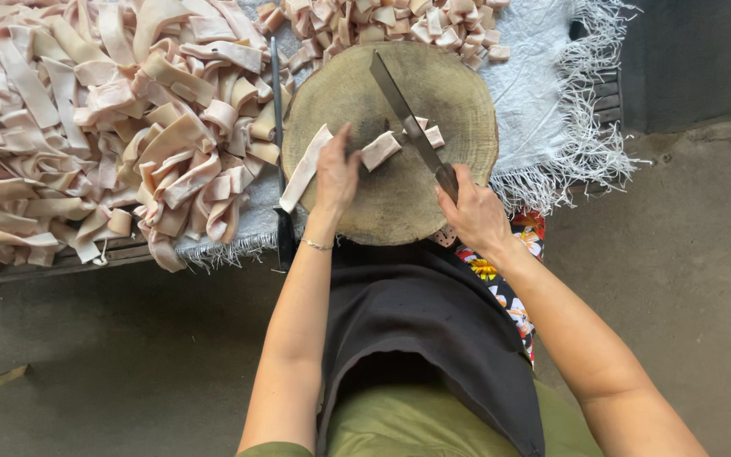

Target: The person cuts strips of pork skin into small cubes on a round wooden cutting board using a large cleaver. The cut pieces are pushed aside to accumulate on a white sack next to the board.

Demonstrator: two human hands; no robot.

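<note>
Nearest the lens, a black apron (433, 338) over an olive green garment fills the lower centre of the frame. Two hands work above it on one round wooden chopping block (399, 203). One long dark-bladed knife (403, 114) crosses the block at a slant; a second dark blade (278, 127) lies along its left edge. One pale pink strip (305, 169) hangs off the block's left side, with a few short cut pieces (380, 150) at centre. Heaps too many to count fill the upper left (86, 127) and top (382, 21), on white fringed cloth (543, 93) over grey concrete floor (687, 254). The left hand (336, 173) presses bent fingers on the strip; the right hand (474, 211) is wrapped tight around the knife handle.
</note>
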